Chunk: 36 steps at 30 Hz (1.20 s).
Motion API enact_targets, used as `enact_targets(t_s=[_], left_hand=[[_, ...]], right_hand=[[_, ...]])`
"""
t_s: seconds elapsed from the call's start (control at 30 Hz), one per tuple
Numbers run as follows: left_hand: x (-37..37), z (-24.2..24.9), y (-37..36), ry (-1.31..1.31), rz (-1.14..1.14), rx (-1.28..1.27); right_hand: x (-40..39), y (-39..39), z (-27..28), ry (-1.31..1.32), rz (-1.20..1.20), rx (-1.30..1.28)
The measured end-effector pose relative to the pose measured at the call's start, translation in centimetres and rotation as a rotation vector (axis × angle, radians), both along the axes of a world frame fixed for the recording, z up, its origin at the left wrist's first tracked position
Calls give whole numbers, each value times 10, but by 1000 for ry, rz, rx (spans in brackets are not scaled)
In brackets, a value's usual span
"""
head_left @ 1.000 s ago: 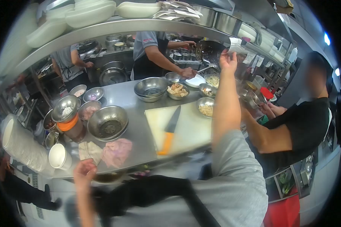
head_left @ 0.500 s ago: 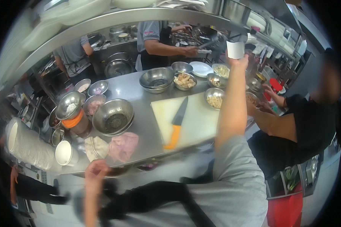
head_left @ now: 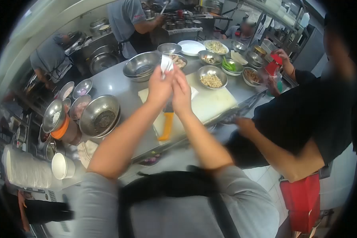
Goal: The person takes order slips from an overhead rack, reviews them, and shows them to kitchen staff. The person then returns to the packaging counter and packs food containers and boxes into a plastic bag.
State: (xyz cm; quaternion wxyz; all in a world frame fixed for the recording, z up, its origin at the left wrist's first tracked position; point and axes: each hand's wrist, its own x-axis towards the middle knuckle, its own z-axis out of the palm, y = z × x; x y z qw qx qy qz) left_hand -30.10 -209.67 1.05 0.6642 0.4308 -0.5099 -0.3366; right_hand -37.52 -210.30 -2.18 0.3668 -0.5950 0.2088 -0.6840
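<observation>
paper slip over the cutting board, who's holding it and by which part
Both hands hold the small white paper slip: the left hand and right hand pinch its lower end, its top sticking up free.

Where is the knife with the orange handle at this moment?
In the head view, the orange-handled knife lies on the white cutting board at the centre of the steel counter, just below the left hand and right hand.

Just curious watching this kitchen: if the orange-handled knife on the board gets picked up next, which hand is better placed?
Probably the left hand. Both hands pinch the paper slip above the cutting board, but the knife lies beneath the left forearm; the right hand sits farther over.
</observation>
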Motion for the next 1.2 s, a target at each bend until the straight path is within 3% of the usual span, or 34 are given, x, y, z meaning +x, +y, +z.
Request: enact_targets(t_s=[0.1,0.17,0.27,0.3,0.33,0.43,0.5,0.6,0.63,0.73,0.8,0.83,0.9,0.93,1.03,1.07,1.2], left_hand=[[36,-76,-11,-99,37,227],[54,-73,15,-40,40,149],[72,-56,47,61,4,167],[79,-55,53,97,-14,187],[86,-59,56,25,30,210],[98,-49,65,-627,166,41],[95,-41,74,-549,132,79],[111,-31,69,-560,90,177],[117,-30,66,-581,75,227],[115,-15,49,-163,-143,479],[102,-1,49,27,-448,398],[95,5,49,120,-602,358],[87,15,43,103,-405,158],[89,18,35,106,-391,98],[96,29,23,-181,-162,-86],[96,39,26,-156,-208,-113],[97,59,7,-99,-310,-207]], right_hand=[[-62,-15,-62,228,35,38],[-104,-36,-95,270,-204,191],[-120,-45,-97,741,-155,201],[-110,-48,-99,788,-265,91],[-93,-53,-101,833,-376,-31],[-75,-86,-130,1062,-603,53],[-87,-108,-136,1155,-566,337],[-92,-81,-84,669,-390,10],[-86,-64,-60,570,-235,-3],[-51,-18,1,359,116,-91],[-35,-2,23,355,197,-214],[-31,2,27,312,180,-154],[-23,8,32,228,154,-28],[-19,13,35,59,197,180],[-3,38,56,-99,255,283],[6,41,59,-5,133,159],[8,20,67,-36,-27,142]])
